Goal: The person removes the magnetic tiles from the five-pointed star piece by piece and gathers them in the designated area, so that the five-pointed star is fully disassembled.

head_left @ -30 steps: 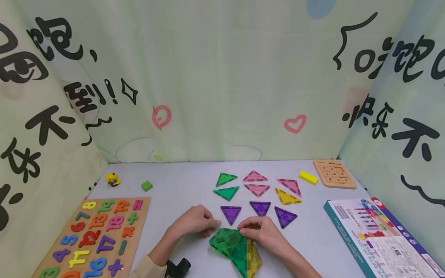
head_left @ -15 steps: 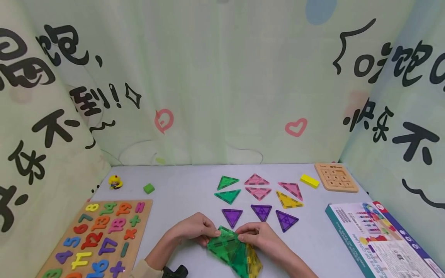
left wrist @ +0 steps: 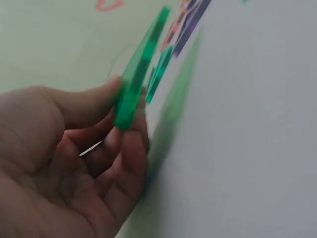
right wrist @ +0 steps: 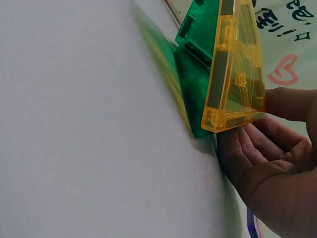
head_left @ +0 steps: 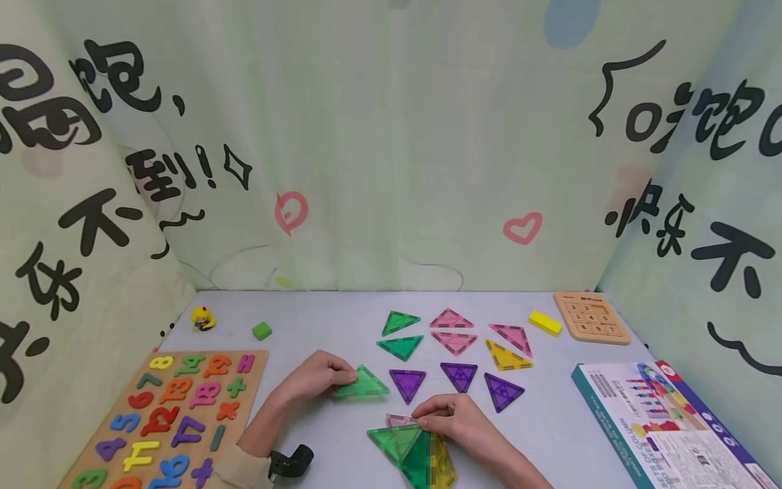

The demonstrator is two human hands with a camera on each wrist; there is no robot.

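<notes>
My left hand point(head_left: 313, 377) pinches a translucent green triangular magnetic tile point(head_left: 366, 384) between thumb and fingers, raised off the table and apart from the build. The left wrist view shows that green tile point(left wrist: 141, 69) almost edge-on. In my right hand point(head_left: 458, 420) is the upper part of a build of joined magnetic tiles point(head_left: 400, 445), green on the left and yellow on the right. A pink tile point(head_left: 398, 420) shows at its back edge. From the right wrist, the thumb presses the yellow tile point(right wrist: 237, 69) while fingers sit beneath; their tips are partly hidden.
Loose triangular tiles lie beyond the hands: green point(head_left: 400, 347), pink point(head_left: 453, 341), yellow point(head_left: 508, 354) and purple point(head_left: 503, 392). A number board point(head_left: 201, 424) is on the left, a printed box point(head_left: 678, 421) on the right. A wooden board point(head_left: 591, 318) stands at the back right.
My left hand has come away from the build, back and to the left, with a green triangle in its fingers. A pink tile now shows at the build's back. The right hand keeps its hold.
</notes>
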